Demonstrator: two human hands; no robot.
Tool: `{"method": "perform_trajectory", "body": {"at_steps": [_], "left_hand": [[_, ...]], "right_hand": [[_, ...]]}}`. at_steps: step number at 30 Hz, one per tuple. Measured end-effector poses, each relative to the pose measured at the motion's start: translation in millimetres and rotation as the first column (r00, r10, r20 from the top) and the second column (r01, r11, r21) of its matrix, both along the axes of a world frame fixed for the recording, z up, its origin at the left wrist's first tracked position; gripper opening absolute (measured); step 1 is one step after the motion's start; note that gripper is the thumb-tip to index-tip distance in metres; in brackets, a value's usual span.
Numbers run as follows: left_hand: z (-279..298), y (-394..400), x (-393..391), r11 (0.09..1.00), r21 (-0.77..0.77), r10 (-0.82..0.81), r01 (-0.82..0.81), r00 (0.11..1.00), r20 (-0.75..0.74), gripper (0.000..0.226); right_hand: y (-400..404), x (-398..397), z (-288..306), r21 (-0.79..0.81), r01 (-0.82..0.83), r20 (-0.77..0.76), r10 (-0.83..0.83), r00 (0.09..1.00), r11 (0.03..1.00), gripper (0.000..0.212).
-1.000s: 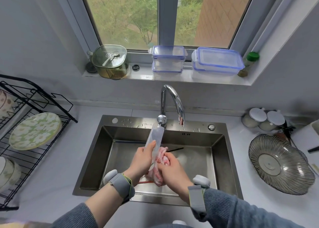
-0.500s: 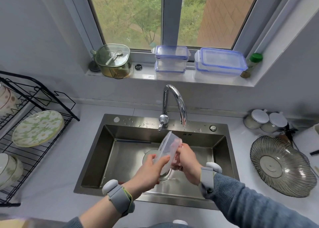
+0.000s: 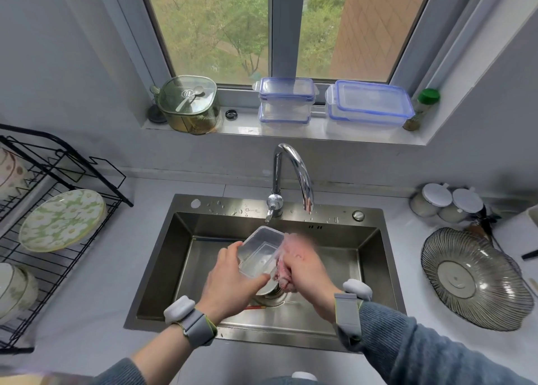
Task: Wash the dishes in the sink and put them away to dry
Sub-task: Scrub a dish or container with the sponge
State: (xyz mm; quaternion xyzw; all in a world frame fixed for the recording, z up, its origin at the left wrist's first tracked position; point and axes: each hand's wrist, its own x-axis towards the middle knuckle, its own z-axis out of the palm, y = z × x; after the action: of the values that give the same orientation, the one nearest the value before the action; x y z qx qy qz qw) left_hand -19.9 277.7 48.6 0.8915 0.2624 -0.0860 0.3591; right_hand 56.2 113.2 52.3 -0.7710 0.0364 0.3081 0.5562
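Scrubbing works best with left hand point(image 3: 230, 280) gripping the clear container point(image 3: 260, 252) steady over the sink point(image 3: 163, 271). Right hand point(image 3: 302, 268), at three o'clock of it, clutches the pink cloth point(image 3: 281, 277); work every corner.

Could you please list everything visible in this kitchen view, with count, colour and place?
tub: 1, clear, over the sink, in the left hand
cloth: 1, pink, against the tub
sink: 1, steel, centre
tap: 1, chrome, behind the sink
rack: 1, black, left
plate: 1, green floral, in the rack
boxes: 3, clear with blue lids, on the sill
pot: 1, green glass, on the sill
bottle: 1, green cap, right end of the sill
dish: 1, smoky glass, right counter
jars: 2, white lids, right
left hand: grips the tub
right hand: grips the cloth
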Motion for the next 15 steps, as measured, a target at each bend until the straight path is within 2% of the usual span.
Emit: {"method": "perform_trajectory", "body": {"at_steps": [4, 8, 11, 15], "left_hand": [[10, 1, -1, 0.993, 0.103, -0.070, 0.061, 0.993, 0.092, 0.091], [18, 1, -8, 0.967, 0.170, -0.212, 0.188, 0.967, 0.139, 0.088], [20, 3, -13, 0.931, 0.174, -0.348, 0.322, 0.926, 0.147, 0.083], [19, 10, -16, 0.884, 0.195, -0.455, 0.425, 0.877, 0.155, 0.083]], "right_hand": [[-2, 11, -3, -0.079, 0.024, 0.088, -0.017, 0.996, 0.997, 0.012], [-5, 27, -5, -0.089, 0.052, -0.013, -0.053, 0.998, 0.995, 0.025], [-11, 38, -4, -0.115, -0.026, -0.045, 0.021, 0.999, 0.993, 0.018], [-17, 40, -7, -0.151, -0.157, -0.049, 0.152, 0.987, 0.976, 0.026]]}}
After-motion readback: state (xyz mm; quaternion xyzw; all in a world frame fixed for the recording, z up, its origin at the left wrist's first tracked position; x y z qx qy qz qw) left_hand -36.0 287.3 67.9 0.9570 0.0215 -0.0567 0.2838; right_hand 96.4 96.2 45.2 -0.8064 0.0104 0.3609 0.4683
